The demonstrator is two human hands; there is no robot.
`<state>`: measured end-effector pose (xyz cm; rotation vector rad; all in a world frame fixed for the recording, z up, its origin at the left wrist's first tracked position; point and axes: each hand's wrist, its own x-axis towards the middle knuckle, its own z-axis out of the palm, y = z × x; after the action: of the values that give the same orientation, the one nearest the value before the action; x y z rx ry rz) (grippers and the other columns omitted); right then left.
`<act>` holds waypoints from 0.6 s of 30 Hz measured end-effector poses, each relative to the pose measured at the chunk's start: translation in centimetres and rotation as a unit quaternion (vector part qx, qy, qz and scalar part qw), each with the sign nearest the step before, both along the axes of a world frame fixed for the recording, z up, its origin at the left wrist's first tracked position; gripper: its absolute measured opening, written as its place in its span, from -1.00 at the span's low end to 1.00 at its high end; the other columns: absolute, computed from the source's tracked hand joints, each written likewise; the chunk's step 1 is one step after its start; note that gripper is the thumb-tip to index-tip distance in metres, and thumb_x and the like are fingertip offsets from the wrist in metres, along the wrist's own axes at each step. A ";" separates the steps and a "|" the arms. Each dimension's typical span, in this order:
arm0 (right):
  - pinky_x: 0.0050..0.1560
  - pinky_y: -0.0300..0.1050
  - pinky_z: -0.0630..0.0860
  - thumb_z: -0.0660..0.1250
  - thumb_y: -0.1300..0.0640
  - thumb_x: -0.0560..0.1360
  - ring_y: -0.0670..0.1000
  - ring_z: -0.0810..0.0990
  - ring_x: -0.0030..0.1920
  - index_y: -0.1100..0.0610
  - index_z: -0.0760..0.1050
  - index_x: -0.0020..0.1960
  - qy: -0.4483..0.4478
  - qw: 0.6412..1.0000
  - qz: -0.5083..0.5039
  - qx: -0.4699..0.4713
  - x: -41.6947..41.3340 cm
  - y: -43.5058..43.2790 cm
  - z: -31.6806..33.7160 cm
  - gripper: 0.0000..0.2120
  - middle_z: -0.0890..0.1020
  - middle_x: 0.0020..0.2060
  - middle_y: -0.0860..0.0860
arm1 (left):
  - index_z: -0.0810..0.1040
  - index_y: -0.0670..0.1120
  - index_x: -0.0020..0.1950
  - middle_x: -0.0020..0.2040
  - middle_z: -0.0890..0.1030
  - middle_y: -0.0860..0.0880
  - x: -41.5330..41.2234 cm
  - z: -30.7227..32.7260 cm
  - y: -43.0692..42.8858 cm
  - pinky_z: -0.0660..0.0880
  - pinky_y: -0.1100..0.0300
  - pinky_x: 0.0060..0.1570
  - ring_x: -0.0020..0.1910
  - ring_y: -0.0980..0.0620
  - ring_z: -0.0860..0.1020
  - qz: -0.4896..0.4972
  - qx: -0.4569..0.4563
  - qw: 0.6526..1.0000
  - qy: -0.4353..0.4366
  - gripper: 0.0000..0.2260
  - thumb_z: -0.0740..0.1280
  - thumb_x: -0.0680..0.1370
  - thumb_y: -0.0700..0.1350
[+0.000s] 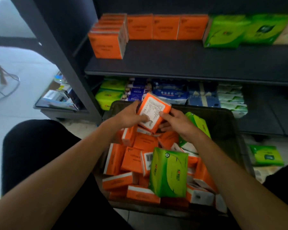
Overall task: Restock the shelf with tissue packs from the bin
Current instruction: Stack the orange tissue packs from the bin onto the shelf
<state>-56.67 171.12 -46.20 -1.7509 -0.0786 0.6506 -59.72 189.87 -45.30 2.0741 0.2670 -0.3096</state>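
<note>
An orange tissue pack (154, 110) with a white label is held above the dark bin (229, 120). My left hand (130, 116) grips its left side and my right hand (175, 120) grips its right side, thumb on the label. The bin is full of several orange packs (133, 158), plus a green pack (169, 173) at the front and another green pack (198, 123) by my right wrist. On the dark shelf (181, 62), orange packs (166, 27) stand in a row at the back and in a stack (106, 42) on the left.
Green packs (236, 30) stand at the shelf's right end. The lower shelf holds green, blue and white packs (171, 93). A loose green pack (266, 155) lies on the floor right of the bin. The shelf's upright post (65, 63) stands left. My dark-clothed knee (40, 146) is beside the bin.
</note>
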 end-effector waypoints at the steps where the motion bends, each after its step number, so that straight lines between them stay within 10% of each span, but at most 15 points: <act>1: -0.30 -0.19 0.60 0.26 0.08 0.60 0.00 0.60 -0.30 0.15 0.45 0.29 -0.009 1.000 -0.003 -0.002 -0.1 0.0 0.4 -0.71 0.65 -0.11 0.08 | 0.36 -0.17 0.34 0.21 0.56 -0.07 -0.6 0.5 0.4 0.49 0.18 0.07 0.11 0.01 0.56 -0.026 0.028 0.999 0.011 -0.47 0.47 0.42 -0.25; 7: -0.17 -0.06 0.64 0.21 -0.05 0.61 0.07 0.65 -0.20 0.15 0.44 0.29 0.019 0.999 -0.027 0.022 -1.0 0.0 2.6 -0.64 0.64 -0.04 0.09 | 0.42 -0.11 0.14 0.07 0.60 -0.10 -1.9 2.3 2.1 0.49 0.15 -0.17 -0.07 -0.03 0.57 -0.051 0.077 0.996 -0.009 -0.58 0.52 0.38 -0.15; 11: -0.05 0.05 0.63 0.05 -0.24 0.60 0.19 0.68 -0.06 0.04 0.40 0.23 0.150 0.978 -0.062 0.133 -1.4 0.3 4.1 -0.57 0.64 -0.05 0.19 | 0.33 0.01 0.05 0.01 0.41 -0.01 -2.0 4.6 2.2 0.34 0.16 -0.14 -0.03 -0.03 0.46 -0.100 0.264 0.950 -0.129 -0.58 0.47 0.31 -0.07; 18: -0.04 -0.03 0.60 0.30 0.20 0.53 0.10 0.59 0.09 0.08 0.44 0.29 0.059 0.965 -0.138 0.214 -0.5 3.2 5.4 -0.67 0.55 0.17 0.16 | 0.31 -0.02 0.17 0.18 0.19 0.02 -2.8 7.3 2.3 0.36 0.23 0.03 0.11 0.02 0.37 -0.143 0.227 0.956 -0.119 -0.56 0.46 0.41 -0.11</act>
<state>-57.17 174.32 -40.79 -1.2736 0.1007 0.4884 -62.49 192.15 -38.04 2.5846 -0.1269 -0.1760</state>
